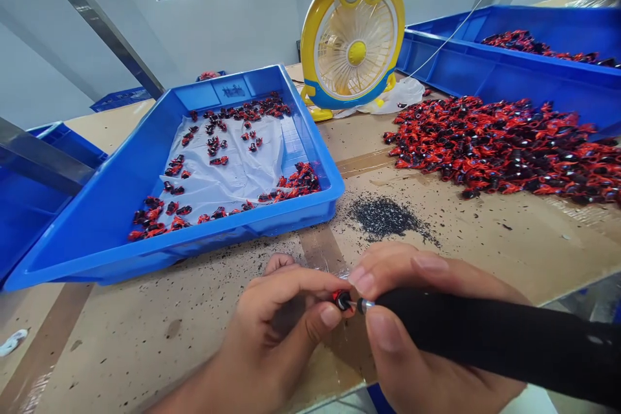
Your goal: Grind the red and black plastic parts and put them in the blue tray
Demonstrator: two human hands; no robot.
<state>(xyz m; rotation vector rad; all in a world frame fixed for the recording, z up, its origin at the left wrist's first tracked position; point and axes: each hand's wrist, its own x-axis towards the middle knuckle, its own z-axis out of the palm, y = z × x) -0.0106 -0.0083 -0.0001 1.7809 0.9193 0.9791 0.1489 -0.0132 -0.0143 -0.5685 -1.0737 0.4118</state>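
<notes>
Between thumb and forefinger, my left hand [281,323] pinches a small red-and-black plastic piece [343,299] near the front of the table. My right hand [412,330] is wrapped round a thick black pen-shaped rotary tool [475,330] with a metal collar at its front. The thin tip of the tool meets the piece or is very close to it; contact cannot be made out. Just beyond my hands lies a heap of fine black shavings [385,215].
A blue tray [213,236] with a white plastic sheet and scattered red-and-black pieces stands at left. A large pile of such pieces [504,142] covers the right side. Behind are a yellow fan [356,52] and more blue trays [485,71]. A metal post [97,19] rises at left.
</notes>
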